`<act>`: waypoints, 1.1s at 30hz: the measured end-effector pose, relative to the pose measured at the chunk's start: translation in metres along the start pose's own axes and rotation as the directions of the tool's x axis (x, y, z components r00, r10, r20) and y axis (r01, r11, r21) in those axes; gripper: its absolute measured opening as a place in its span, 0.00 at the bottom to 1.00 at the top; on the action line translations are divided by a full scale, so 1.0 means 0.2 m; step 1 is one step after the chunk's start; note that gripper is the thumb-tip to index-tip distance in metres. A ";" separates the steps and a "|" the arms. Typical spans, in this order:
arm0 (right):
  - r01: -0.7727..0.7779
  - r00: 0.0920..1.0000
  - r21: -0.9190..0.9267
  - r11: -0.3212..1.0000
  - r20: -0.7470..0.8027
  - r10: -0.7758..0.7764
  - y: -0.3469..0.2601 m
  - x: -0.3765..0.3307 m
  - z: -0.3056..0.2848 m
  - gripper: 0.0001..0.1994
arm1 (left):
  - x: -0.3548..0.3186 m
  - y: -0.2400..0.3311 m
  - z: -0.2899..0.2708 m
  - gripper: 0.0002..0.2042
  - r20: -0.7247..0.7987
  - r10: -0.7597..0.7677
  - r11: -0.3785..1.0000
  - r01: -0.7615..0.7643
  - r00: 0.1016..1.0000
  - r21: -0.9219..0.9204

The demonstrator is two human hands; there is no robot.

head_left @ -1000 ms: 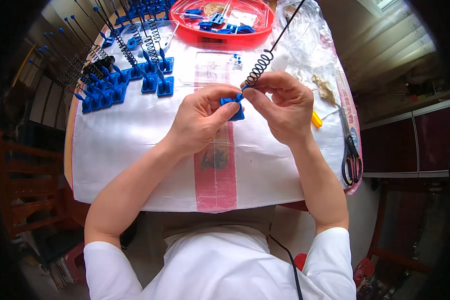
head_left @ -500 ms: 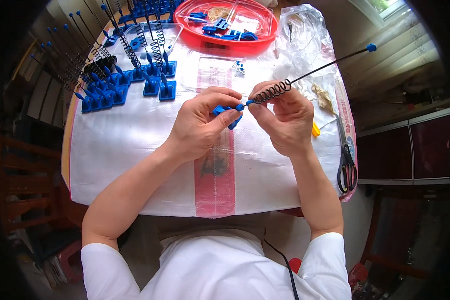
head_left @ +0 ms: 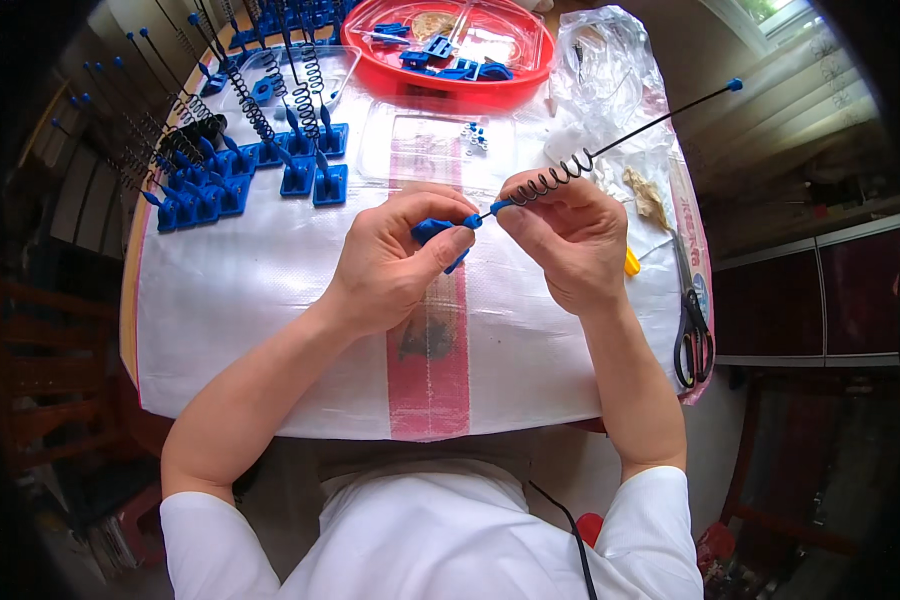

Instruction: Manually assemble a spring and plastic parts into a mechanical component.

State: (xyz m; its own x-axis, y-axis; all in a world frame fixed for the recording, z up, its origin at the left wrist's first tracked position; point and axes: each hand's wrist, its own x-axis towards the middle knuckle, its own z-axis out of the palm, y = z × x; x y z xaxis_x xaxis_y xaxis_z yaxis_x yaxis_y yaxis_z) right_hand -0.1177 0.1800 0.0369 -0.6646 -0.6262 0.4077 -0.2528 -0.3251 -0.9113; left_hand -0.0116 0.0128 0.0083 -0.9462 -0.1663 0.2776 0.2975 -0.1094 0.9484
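Note:
My left hand (head_left: 400,255) pinches a small blue plastic base (head_left: 432,232) between thumb and fingers; much of it is hidden by them. Opposite it, my right hand (head_left: 570,235) is closed on the lower end of a black coil spring rod (head_left: 552,181), near a blue sleeve. The rod slants up to the right and ends in a blue tip (head_left: 735,85). A short, thin dark length bridges the gap between the blue base and the blue sleeve. Both hands are held over the white covered table.
Several blue bases with upright spring rods (head_left: 200,195) crowd the table's left side. A red tray (head_left: 360,62) with blue parts is at the back. Small blue-and-white pieces (head_left: 475,137) lie before it. Scissors (head_left: 694,340), a yellow object (head_left: 632,262) and clear plastic (head_left: 610,80) are on the right.
My left hand with the blue base has shifted slightly left and down. The gap to the blue sleeve is a little wider, and the coil looks more stretched.

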 end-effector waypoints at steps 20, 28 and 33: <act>-0.152 0.988 0.193 0.969 0.064 0.142 0.04 0.00 0.02 0.09 | 0.00 0.02 -0.04 0.09 0.107 -0.230 0.937 0.250 0.967 -0.243; -0.121 0.990 0.134 0.984 0.089 0.109 0.04 0.00 0.01 0.09 | 0.00 0.01 -0.04 0.10 0.101 -0.230 0.926 0.250 0.968 -0.282; -0.167 0.985 0.164 0.972 0.074 0.157 0.04 0.00 0.02 0.08 | 0.00 0.03 -0.04 0.11 0.099 -0.283 0.907 0.300 0.954 -0.294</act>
State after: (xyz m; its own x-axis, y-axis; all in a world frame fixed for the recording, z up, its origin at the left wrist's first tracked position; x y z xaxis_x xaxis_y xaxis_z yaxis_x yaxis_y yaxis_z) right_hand -0.1168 0.1751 0.0307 -0.6417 -0.7204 0.2631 -0.0194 -0.3276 -0.9446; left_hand -0.0094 0.0053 0.0120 -0.9995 -0.0311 0.0111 0.0236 -0.4375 0.8989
